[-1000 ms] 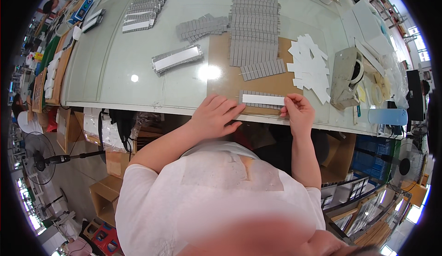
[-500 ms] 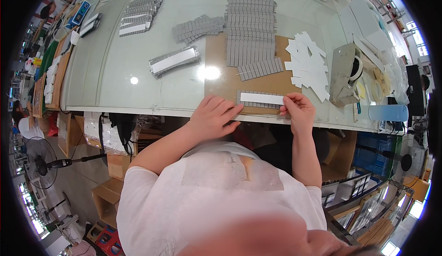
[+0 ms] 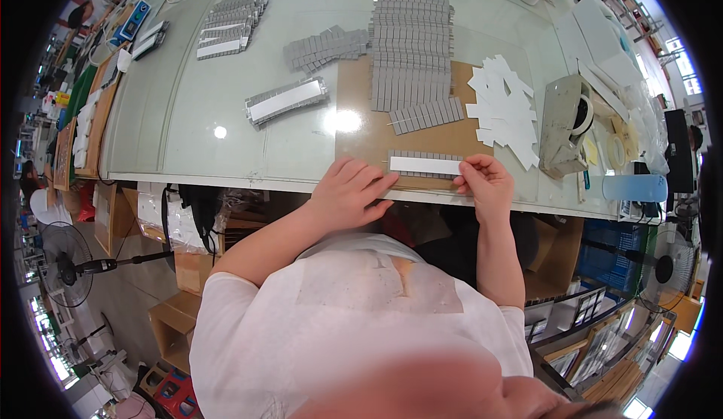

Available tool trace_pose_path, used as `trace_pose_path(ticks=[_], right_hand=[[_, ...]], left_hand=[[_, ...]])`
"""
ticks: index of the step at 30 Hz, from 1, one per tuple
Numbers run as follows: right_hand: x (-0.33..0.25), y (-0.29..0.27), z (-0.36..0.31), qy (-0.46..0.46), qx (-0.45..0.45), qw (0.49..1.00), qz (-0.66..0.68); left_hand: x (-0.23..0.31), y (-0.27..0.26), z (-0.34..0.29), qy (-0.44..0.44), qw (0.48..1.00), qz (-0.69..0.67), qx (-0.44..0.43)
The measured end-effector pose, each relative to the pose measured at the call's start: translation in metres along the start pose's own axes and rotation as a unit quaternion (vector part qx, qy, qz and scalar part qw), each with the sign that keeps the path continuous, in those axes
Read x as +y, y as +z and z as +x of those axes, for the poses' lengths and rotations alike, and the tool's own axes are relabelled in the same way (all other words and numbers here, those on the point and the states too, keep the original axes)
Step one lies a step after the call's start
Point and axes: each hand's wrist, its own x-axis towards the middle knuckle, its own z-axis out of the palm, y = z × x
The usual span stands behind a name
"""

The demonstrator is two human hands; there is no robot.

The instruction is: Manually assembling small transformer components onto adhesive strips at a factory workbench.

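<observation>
A white strip (image 3: 425, 165) lies lengthwise over a grey slotted piece (image 3: 429, 154) near the table's front edge. Its right end is pinched between the thumb and fingers of my right hand (image 3: 489, 185). My left hand (image 3: 348, 191) rests palm down at the edge, fingers stretched and thumb apart, with the index fingertip by the piece's lower left corner. Beneath is a brown board (image 3: 358, 137). Just beyond lies another grey slotted piece (image 3: 428, 115), below a long overlapping stack of grey pieces (image 3: 410, 50). Loose white strips (image 3: 501, 103) are heaped to the right.
Grey pieces topped with a white strip (image 3: 286, 101) lie left of the board, more grey pieces (image 3: 324, 48) beyond. Another stack (image 3: 233, 24) is far left. At right stand a tape dispenser (image 3: 565, 125) and a blue translucent container (image 3: 635, 186). Fans flank the table below.
My right hand has shifted the white strip slightly left and nearer to me over the grey piece. My left hand has hardly moved.
</observation>
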Motion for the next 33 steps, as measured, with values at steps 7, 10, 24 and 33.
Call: trace_pose_path(ticks=[7, 10, 24, 33], right_hand=[[0.0, 0.007, -0.001, 0.013, 0.028, 0.996, -0.085], [-0.001, 0.01, -0.001, 0.006, 0.024, 0.995, -0.097], [0.003, 0.011, 0.0, -0.002, 0.024, 0.994, -0.106], [0.007, 0.006, 0.003, -0.025, 0.013, 0.995, -0.097]], left_hand=[[0.0, 0.0, 0.0, -0.002, 1.0, -0.004, 0.002], [0.0, -0.001, 0.0, -0.003, 1.0, -0.002, 0.003], [0.001, -0.002, 0.003, -0.003, 1.0, 0.008, -0.001], [0.001, -0.002, 0.005, -0.007, 1.0, -0.001, -0.008]])
